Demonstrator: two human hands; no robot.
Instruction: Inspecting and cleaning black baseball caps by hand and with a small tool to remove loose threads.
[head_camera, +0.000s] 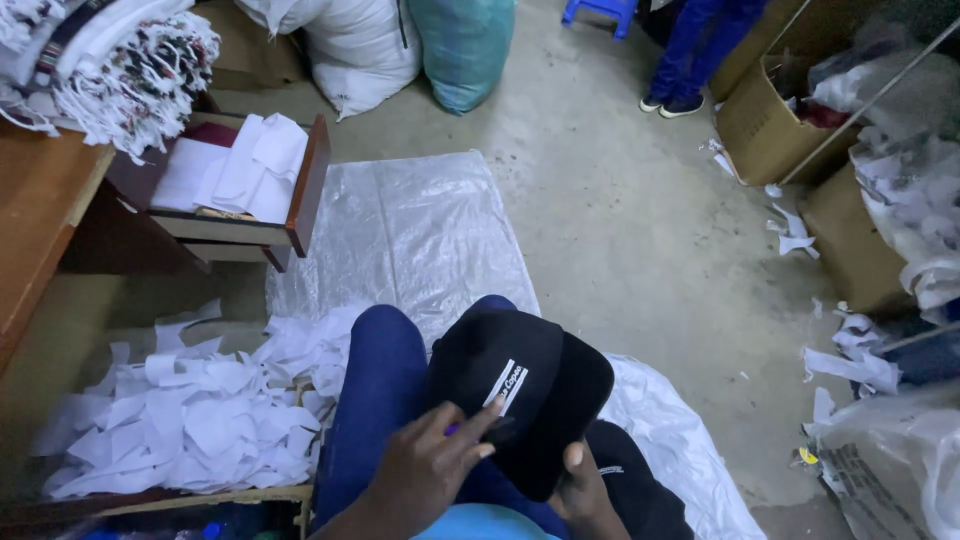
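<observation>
Heap of white paper scraps (200, 420) by my left knee, clear plastic sheet (410, 235) on the floor ahead of me, open drawer (240, 185) holding white cloth, two stuffed sacks (400, 50), cardboard boxes (765, 125) on my right, somebody's blue trouser legs (700, 50) beyond.

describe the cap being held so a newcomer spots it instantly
Start at the person's blue trousers low in the middle. On the lap sits a black cap, left hand on its front, right hand beneath. It alone is black with a white striped label.

Matt black cloth cap (520, 395) — glossy plastic sheet (420, 230)
</observation>
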